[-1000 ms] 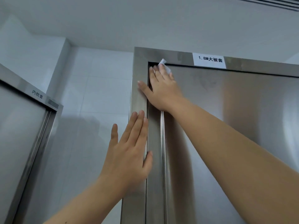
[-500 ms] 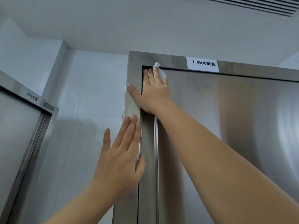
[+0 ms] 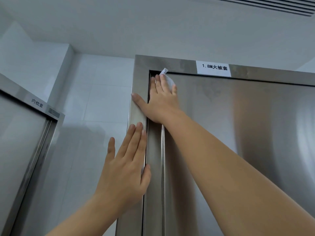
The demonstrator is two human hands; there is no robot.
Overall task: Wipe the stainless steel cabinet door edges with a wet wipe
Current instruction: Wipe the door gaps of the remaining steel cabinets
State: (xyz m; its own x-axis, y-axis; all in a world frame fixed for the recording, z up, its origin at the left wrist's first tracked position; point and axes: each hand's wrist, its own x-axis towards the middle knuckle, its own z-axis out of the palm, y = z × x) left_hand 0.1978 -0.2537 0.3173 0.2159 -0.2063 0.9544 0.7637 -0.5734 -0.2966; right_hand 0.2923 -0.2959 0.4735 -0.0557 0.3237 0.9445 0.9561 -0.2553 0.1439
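A stainless steel cabinet door point(image 3: 238, 133) fills the right side, set in a steel frame point(image 3: 139, 79). My right hand point(image 3: 160, 101) lies flat on the door's top left corner, pressing a white wet wipe point(image 3: 167, 77) against the door; the wipe sticks out above the fingertips at the top edge. The thumb reaches across the frame's upright. My left hand point(image 3: 126, 167) rests flat with fingers together on the same upright lower down, holding nothing.
A white label point(image 3: 214, 68) with black text is stuck on the frame's top bar. A second steel cabinet point(image 3: 25, 133) stands at the left. White tiled wall point(image 3: 102, 99) lies between them. A ceiling vent point(image 3: 272, 5) runs at the top right.
My right hand with the wipe has stayed at the door's top left corner, shifting slightly. The view has tilted upward a little. My left hand keeps its place on the frame.
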